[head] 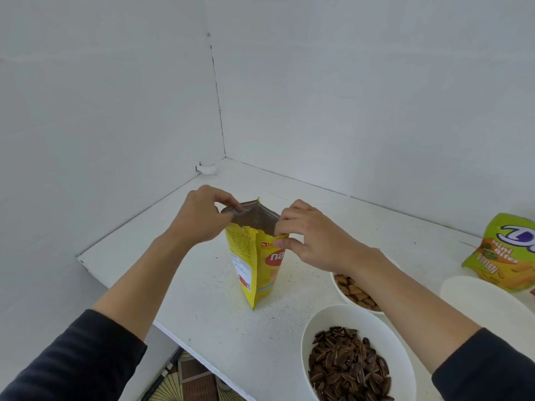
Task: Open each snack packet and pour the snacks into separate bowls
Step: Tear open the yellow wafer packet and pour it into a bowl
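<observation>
The yellow packet (256, 264) stands upright on the table (208, 319), left of the bowls. Left hand (199, 217) and right hand (311, 237) pinch opposite lips of its torn mouth. Thin film, probably light and crinkly: grip near the rim, support it when tipping.

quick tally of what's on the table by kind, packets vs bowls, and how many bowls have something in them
Snack packets: 2, the yellow packet held at its opened top by the left hand and right hand, and the green packet.
Bowls: 3, the sunflower seed bowl, the brown snack bowl, and an empty white bowl.
Bowls filled: 2.
Total: 5 things.
</observation>
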`<act>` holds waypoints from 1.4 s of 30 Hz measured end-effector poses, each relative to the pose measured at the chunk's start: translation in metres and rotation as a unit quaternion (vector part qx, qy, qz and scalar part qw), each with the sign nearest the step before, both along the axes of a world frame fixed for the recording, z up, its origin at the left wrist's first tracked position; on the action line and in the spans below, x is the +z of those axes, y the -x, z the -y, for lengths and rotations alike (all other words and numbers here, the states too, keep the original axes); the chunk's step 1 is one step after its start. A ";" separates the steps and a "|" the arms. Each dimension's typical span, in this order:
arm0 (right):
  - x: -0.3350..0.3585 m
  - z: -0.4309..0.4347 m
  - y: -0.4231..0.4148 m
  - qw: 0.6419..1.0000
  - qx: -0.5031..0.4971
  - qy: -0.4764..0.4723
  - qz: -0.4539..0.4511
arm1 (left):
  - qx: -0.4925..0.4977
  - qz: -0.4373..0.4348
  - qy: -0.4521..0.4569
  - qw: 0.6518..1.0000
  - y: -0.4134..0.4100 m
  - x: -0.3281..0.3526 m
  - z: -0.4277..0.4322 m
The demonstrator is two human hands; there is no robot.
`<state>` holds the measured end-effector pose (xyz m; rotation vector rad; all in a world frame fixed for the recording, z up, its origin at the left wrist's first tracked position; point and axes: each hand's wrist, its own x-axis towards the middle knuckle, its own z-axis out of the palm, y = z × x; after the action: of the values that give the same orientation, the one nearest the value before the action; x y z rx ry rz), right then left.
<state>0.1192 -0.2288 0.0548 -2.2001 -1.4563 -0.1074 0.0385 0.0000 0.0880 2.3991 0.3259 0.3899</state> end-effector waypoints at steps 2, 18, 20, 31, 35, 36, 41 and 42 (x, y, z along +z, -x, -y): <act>-0.001 0.000 0.000 1.000 -0.011 -0.008 0.019 | -0.010 -0.003 0.005 1.000 -0.001 -0.003 0.000; 0.051 -0.011 -0.006 0.959 -0.148 -0.238 0.044 | -0.213 -0.014 0.190 0.958 0.008 -0.014 0.029; 0.061 -0.007 -0.012 0.952 -0.167 -0.253 0.029 | -0.210 0.003 0.179 0.961 0.007 -0.014 0.034; 0.085 0.025 -0.025 0.909 -0.252 -0.329 -0.036 | -0.128 0.086 0.313 0.937 -0.005 -0.015 0.043; 0.088 0.040 -0.027 0.888 -0.279 -0.355 -0.085 | -0.151 0.060 0.375 0.913 -0.015 -0.014 0.054; 0.088 0.044 -0.027 0.885 -0.284 -0.356 -0.093 | -0.154 0.054 0.389 0.907 -0.019 -0.012 0.057; 0.082 0.074 -0.026 0.868 -0.298 -0.374 -0.135 | -0.158 0.002 0.434 0.887 -0.040 -0.004 0.073; 0.081 0.081 -0.025 0.863 -0.298 -0.379 -0.151 | -0.163 -0.004 0.432 0.887 -0.044 -0.004 0.077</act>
<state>0.1438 -0.3099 0.1355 -1.7894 -0.3910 -0.4386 0.0828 -0.0771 0.0845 1.5280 0.0591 0.0446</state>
